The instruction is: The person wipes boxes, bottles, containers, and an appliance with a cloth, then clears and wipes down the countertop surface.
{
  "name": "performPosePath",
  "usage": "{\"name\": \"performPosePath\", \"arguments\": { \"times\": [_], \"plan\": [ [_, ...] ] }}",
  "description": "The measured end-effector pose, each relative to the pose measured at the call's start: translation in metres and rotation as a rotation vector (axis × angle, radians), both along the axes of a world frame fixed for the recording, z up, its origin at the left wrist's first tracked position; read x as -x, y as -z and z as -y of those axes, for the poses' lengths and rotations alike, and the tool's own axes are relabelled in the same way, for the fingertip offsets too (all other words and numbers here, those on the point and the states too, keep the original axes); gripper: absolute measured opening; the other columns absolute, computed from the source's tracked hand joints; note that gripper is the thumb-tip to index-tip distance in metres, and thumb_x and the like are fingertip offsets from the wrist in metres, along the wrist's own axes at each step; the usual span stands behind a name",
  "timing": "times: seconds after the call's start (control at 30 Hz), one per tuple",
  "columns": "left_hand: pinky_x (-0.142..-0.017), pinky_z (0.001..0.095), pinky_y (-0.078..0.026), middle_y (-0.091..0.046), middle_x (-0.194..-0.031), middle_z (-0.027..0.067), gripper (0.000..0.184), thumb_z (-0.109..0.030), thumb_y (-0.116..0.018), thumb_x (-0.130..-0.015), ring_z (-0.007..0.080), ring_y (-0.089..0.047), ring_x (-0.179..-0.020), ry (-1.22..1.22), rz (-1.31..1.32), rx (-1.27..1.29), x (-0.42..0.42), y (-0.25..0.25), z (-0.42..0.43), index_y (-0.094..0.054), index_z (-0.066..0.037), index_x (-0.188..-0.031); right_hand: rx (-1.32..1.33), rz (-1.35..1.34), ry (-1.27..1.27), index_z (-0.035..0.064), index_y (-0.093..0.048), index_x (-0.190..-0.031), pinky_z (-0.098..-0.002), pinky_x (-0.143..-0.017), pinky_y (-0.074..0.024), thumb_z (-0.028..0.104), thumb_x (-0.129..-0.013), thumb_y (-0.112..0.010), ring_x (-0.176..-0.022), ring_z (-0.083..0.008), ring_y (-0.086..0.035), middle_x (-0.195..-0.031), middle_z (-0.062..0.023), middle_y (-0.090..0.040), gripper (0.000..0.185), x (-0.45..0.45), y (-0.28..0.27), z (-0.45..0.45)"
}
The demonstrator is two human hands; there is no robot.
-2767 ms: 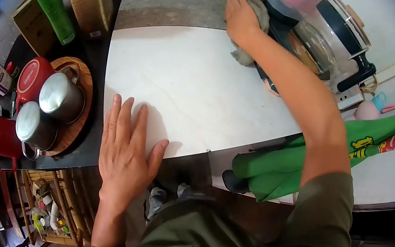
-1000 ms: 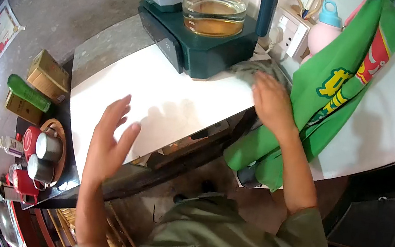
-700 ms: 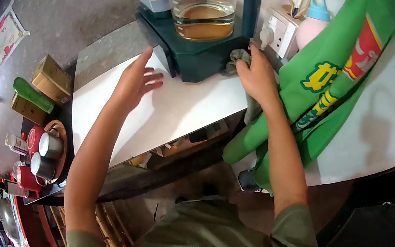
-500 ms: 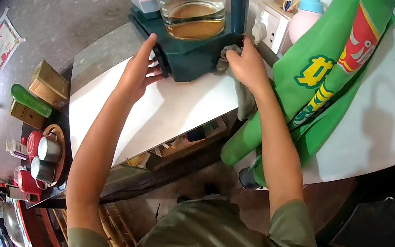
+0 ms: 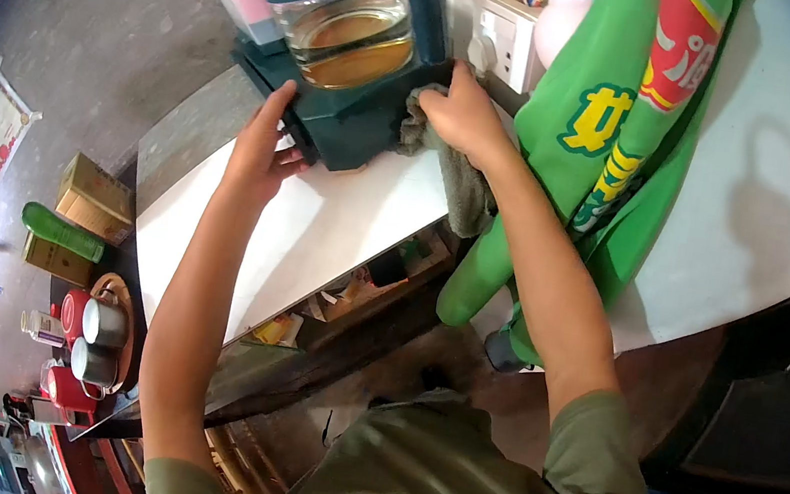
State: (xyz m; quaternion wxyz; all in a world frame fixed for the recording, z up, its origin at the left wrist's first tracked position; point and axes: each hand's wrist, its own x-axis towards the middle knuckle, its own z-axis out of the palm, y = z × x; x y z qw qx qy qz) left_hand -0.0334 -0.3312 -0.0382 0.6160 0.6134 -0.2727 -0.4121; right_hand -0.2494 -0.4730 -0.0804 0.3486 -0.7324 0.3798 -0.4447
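Observation:
A dark green stand (image 5: 351,132) sits on the white tabletop, carrying a glass pitcher (image 5: 350,30) part-filled with clear liquid, its lid and handle dark green. My left hand (image 5: 262,153) grips the stand's left front corner, thumb along the side and fingers curled at the lower edge. On the other side, my right hand (image 5: 468,121) presses against the stand's right side. A crumpled grey cloth (image 5: 463,191) is bunched under its fingers and hangs over the table's front edge. The fingertips of my right hand are partly hidden.
Close on the right, a green printed cover (image 5: 552,168) leans by a white socket box (image 5: 505,35) with a plug in it. A clear container with a pink item (image 5: 247,4) stands behind the stand. Metal cups (image 5: 105,322) on a wooden tray and boxes (image 5: 97,195) are at left.
The view has shifted, so the stand, pitcher and green cover appear farther left. Both hands keep about the same places on the stand and cloth.

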Motion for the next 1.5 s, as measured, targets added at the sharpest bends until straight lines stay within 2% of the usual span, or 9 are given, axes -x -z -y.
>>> {"name": "performPosePath", "arguments": {
  "times": [0.3,0.33,0.4,0.57,0.67,0.87,1.13,1.43,1.5],
  "plan": [
    [-0.068,0.0431,-0.049,-0.055,-0.098,0.0120,0.060,-0.055,-0.075,-0.073,0.0256,-0.055,-0.084,-0.093,-0.014,-0.017,-0.007,0.001,-0.001,-0.060,-0.010,-0.110,-0.015,0.069,-0.063,-0.0084,-0.049,-0.116,-0.0448,-0.094,-0.0469,0.022,-0.078,-0.061,-0.106,-0.0460,-0.061,-0.110,-0.0326,-0.063,0.050,-0.004,-0.001,-0.016],
    [-0.060,0.0372,-0.042,-0.058,-0.096,0.0042,0.049,-0.051,-0.072,-0.075,0.0206,-0.050,-0.079,-0.153,-0.016,-0.014,-0.015,-0.002,-0.007,-0.063,-0.016,-0.106,0.032,0.043,-0.100,-0.0085,-0.049,-0.114,-0.0462,-0.093,-0.0472,0.023,-0.078,-0.060,-0.104,-0.0469,-0.061,-0.108,-0.0330,-0.063,0.049,-0.007,-0.002,-0.025],
    [-0.065,0.0360,-0.043,-0.059,-0.096,0.0032,0.047,-0.051,-0.071,-0.075,0.0208,-0.052,-0.086,-0.179,-0.009,-0.062,-0.045,-0.003,-0.021,-0.063,-0.016,-0.105,-0.005,-0.134,-0.120,-0.0100,-0.048,-0.125,-0.0410,-0.095,-0.0466,0.020,-0.081,-0.058,-0.106,-0.0406,-0.062,-0.110,-0.0305,-0.064,0.054,-0.010,-0.023,-0.064],
    [-0.073,0.0403,-0.044,-0.059,-0.101,0.0046,0.048,-0.049,-0.070,-0.078,0.0217,-0.054,-0.093,-0.208,-0.042,-0.043,-0.076,-0.006,-0.051,-0.061,-0.014,-0.109,0.067,-0.104,-0.167,-0.0180,-0.037,-0.129,-0.0445,-0.098,-0.0445,0.022,-0.080,-0.056,-0.113,-0.0479,-0.056,-0.117,-0.0390,-0.056,0.066,-0.033,-0.022,-0.117],
    [-0.089,0.0466,-0.049,-0.062,-0.102,0.0073,0.049,-0.048,-0.067,-0.081,0.0224,-0.060,-0.097,-0.199,-0.009,-0.061,-0.077,-0.010,-0.069,-0.059,-0.013,-0.114,0.024,-0.170,-0.206,-0.0206,-0.032,-0.133,-0.0440,-0.099,-0.0438,0.021,-0.080,-0.056,-0.115,-0.0481,-0.055,-0.120,-0.0396,-0.054,0.071,-0.035,-0.019,-0.121],
    [-0.086,0.0426,-0.050,-0.065,-0.103,0.0059,0.046,-0.047,-0.067,-0.083,0.0210,-0.062,-0.086,-0.247,-0.030,-0.099,-0.077,-0.005,-0.095,-0.061,-0.014,-0.113,0.035,-0.127,-0.262,-0.0213,-0.030,-0.135,-0.0445,-0.099,-0.0438,0.021,-0.081,-0.056,-0.114,-0.0482,-0.055,-0.121,-0.0405,-0.052,0.073,-0.037,-0.018,-0.125],
    [-0.086,0.0392,-0.050,-0.066,-0.107,0.0067,0.051,-0.040,-0.068,-0.084,0.0217,-0.063,-0.096,-0.288,-0.100,0.064,-0.101,0.001,-0.139,-0.058,-0.006,-0.120,0.092,-0.252,-0.511,-0.0252,-0.023,-0.135,-0.0483,-0.094,-0.0496,0.018,-0.084,-0.055,-0.105,-0.0504,-0.058,-0.123,-0.0422,-0.047,0.074,-0.043,-0.026,-0.155],
    [-0.086,0.0410,-0.051,-0.069,-0.109,0.0022,0.048,-0.046,-0.068,-0.085,0.0200,-0.066,-0.097,-0.348,-0.072,-0.001,-0.100,0.005,-0.190,-0.060,-0.013,-0.120,0.118,-0.170,-0.514,-0.0179,-0.026,-0.141,-0.0450,-0.103,-0.0417,0.015,-0.084,-0.053,-0.118,-0.0489,-0.051,-0.133,-0.0387,-0.046,0.071,-0.050,-0.013,-0.163],
    [-0.083,0.0391,-0.050,-0.067,-0.110,0.0009,0.049,-0.046,-0.069,-0.085,0.0175,-0.064,-0.097,-0.329,-0.046,0.003,-0.089,0.003,-0.198,-0.059,-0.014,-0.122,0.119,-0.140,-0.570,-0.0134,-0.032,-0.142,-0.0411,-0.098,-0.0460,0.013,-0.085,-0.053,-0.112,-0.0418,-0.058,-0.135,-0.0329,-0.049,0.066,-0.046,-0.011,-0.154]
  ]
}}
